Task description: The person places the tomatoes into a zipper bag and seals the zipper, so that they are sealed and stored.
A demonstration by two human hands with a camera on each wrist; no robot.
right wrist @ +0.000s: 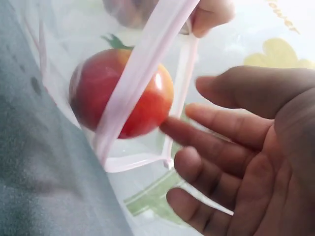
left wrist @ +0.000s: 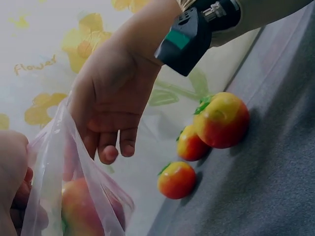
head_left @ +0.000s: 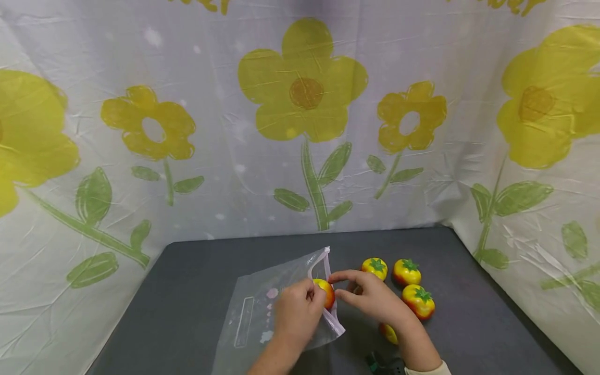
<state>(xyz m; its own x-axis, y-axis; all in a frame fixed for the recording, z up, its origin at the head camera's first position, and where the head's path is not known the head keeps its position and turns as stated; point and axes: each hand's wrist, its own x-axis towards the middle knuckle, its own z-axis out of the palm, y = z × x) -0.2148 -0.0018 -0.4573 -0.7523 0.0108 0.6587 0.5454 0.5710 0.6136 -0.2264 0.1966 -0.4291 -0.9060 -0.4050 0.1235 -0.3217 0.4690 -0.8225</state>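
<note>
The left hand has its fingers curled on the edge of the clear bag, holding it close to the mouth. Just ahead of those fingertips, inside the opening, sits one red-and-yellow fruit, with the lilac rim crossing in front of it in the right wrist view. The right hand faces it with fingers spread apart and gripping nothing; one fingertip is at the fruit's side, whether touching I cannot tell. The step in hand looks like passing this fruit through the mouth. The next move seems to call for a light push from the right fingertips while the left fingers keep the rim up and open. Beyond the right fingers, on the wrist side, lie the loose fruits on the dark table.
</note>
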